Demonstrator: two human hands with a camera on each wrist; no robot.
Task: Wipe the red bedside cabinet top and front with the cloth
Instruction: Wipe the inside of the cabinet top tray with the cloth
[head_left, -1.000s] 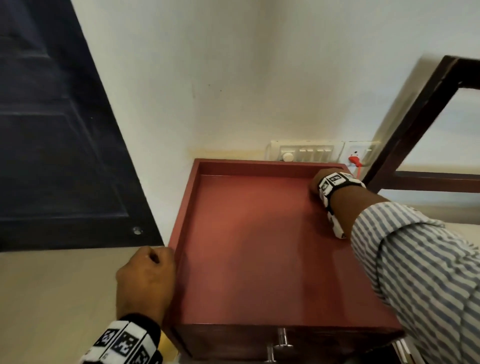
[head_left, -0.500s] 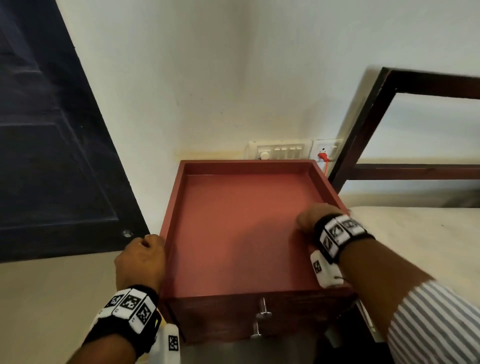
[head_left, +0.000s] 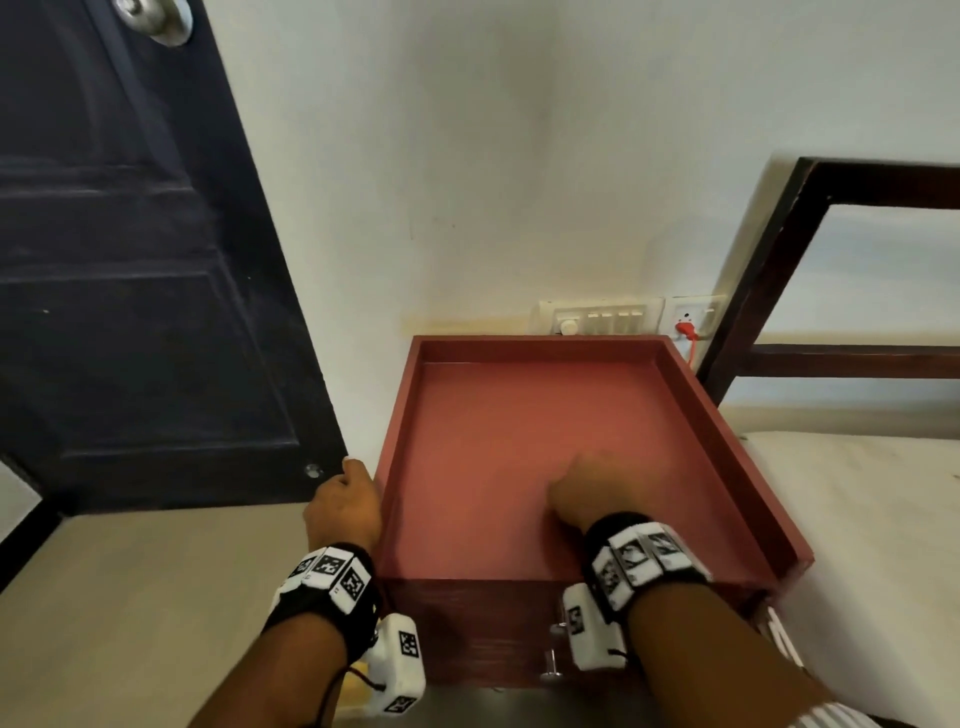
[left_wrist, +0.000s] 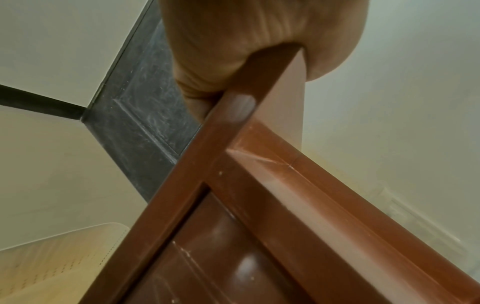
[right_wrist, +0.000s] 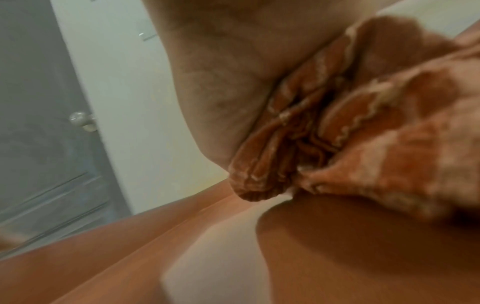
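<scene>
The red bedside cabinet (head_left: 493, 431) has a raised rim round its top and stands against the wall. My left hand (head_left: 345, 506) grips its left rim near the front corner; in the left wrist view the left hand (left_wrist: 233, 61) curls over the cabinet edge (left_wrist: 259, 185). My right hand (head_left: 587, 493) rests on the top, right of the middle. It holds a bunched orange cloth (right_wrist: 363, 133) under the palm (right_wrist: 233, 72), pressed on the cabinet top (right_wrist: 337, 257). In the head view the cloth is hardly told from the red surface.
A dark door (head_left: 130, 286) stands to the left. On the wall behind are a switch panel (head_left: 597, 316) and a socket with a red plug (head_left: 685, 327). A dark bed frame (head_left: 769, 270) and white mattress (head_left: 857, 519) adjoin the right side. Metal drawer knobs (head_left: 550, 667) stick out in front.
My right hand has slid with the cloth from the back right corner toward the front, then left to the middle. The left hand has stayed on the rim. The head view has tilted up.
</scene>
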